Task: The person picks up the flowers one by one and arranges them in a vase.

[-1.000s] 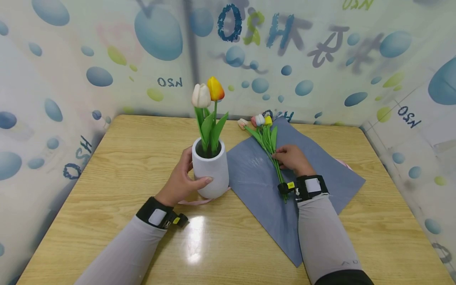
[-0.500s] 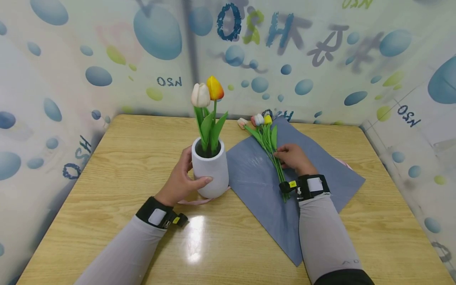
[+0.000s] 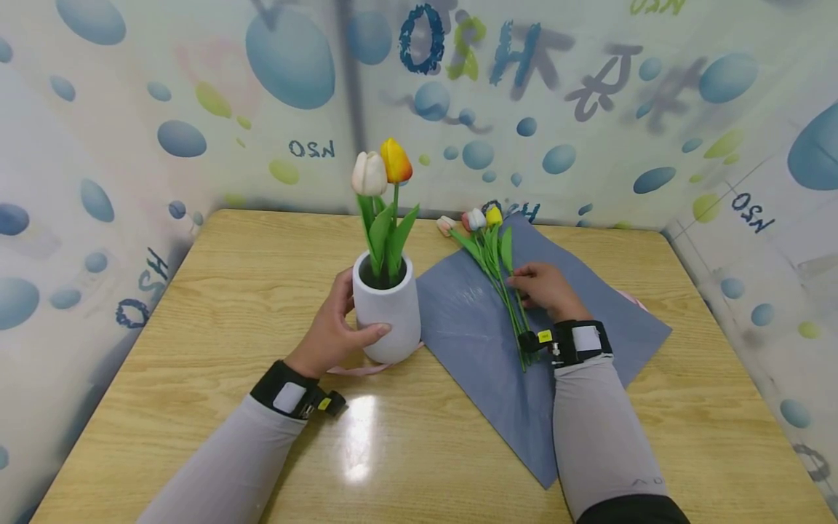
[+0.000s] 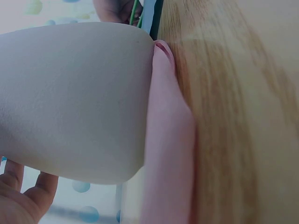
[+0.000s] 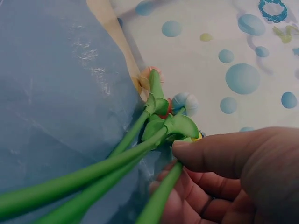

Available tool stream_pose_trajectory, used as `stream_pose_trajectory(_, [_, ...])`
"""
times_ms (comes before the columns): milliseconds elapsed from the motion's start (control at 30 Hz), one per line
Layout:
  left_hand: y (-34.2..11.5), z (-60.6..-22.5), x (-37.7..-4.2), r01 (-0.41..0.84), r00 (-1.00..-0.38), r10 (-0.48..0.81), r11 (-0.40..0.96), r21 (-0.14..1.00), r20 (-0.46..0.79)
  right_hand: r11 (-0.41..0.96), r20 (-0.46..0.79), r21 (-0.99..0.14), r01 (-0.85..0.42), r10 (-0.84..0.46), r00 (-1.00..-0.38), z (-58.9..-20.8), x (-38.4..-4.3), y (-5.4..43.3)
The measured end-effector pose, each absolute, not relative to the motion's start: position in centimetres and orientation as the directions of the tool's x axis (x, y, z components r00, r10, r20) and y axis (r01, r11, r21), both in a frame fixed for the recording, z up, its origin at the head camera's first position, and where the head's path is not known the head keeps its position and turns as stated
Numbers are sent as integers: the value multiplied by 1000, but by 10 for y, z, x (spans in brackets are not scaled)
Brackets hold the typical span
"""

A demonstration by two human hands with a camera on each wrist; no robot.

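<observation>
In the head view, the white vase (image 3: 401,313) is held by the left hand (image 3: 330,327), its thumb laid across the front and its fingers curled round the side. Above that hand, 2 flowers are borne in the vase: a white tulip (image 3: 369,175) and an orange-yellow tulip (image 3: 396,161). Beyond the right hand (image 3: 543,291), the heads of the loose tulips are seen, among them a yellow tulip (image 3: 494,215) and a pale pink tulip (image 3: 446,226). A grey-blue sheet (image 3: 458,320) is spread beneath the right hand.

In the left wrist view, the vase wall is shown with 2 left fingers beside it. A pink ribbon (image 4: 169,140) is seen at the vase's foot, on the table (image 4: 233,116); whether it is pinned there cannot be told.

In the right wrist view, 1 green stem (image 5: 161,196) is pinched between right thumb and fingers, apparently the yellow tulip's; other stems are left outside the pinch.

A single flower seems to be being parted from the bunch; for the next move, a firm pinch and a clear lift would be called for, with the vase steadied.
</observation>
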State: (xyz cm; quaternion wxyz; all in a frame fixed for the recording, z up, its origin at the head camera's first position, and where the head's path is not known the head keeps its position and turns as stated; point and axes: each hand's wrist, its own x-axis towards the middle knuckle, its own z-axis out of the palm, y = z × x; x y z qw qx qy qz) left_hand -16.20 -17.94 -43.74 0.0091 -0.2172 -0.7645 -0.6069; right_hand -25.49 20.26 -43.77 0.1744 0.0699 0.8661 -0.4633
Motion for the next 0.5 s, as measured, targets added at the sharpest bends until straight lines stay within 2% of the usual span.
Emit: stream_pose_trajectory(500, [-179,-437,-162,347,-904,321,159,924,284,533,-339,-797,284,-5,-941,-424,-252,216])
